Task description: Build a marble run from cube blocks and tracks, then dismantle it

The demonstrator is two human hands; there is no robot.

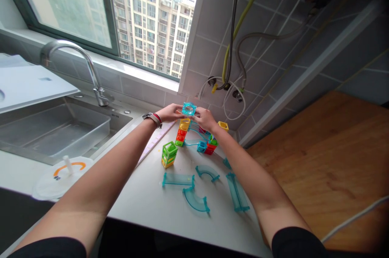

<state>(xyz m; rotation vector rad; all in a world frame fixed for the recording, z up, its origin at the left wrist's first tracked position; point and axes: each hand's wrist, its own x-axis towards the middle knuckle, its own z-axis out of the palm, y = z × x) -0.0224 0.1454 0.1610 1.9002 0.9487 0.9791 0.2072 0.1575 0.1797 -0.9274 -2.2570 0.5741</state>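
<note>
Between my two hands is a clear blue marble-run piece, held just above a stack of yellow, red and green blocks. My left hand grips its left side, and my right hand has its right side. Whether the piece touches the stack I cannot tell. Blue tracks link that stack to a second tower with red blocks, partly hidden by my right forearm. Closer to me stands a separate green and yellow block stack.
Loose teal tracks lie nearer the front: a straight one, a curved one and another straight one. At left are a sink with a plastic bin, a faucet and a round white lid. A wooden board leans at right.
</note>
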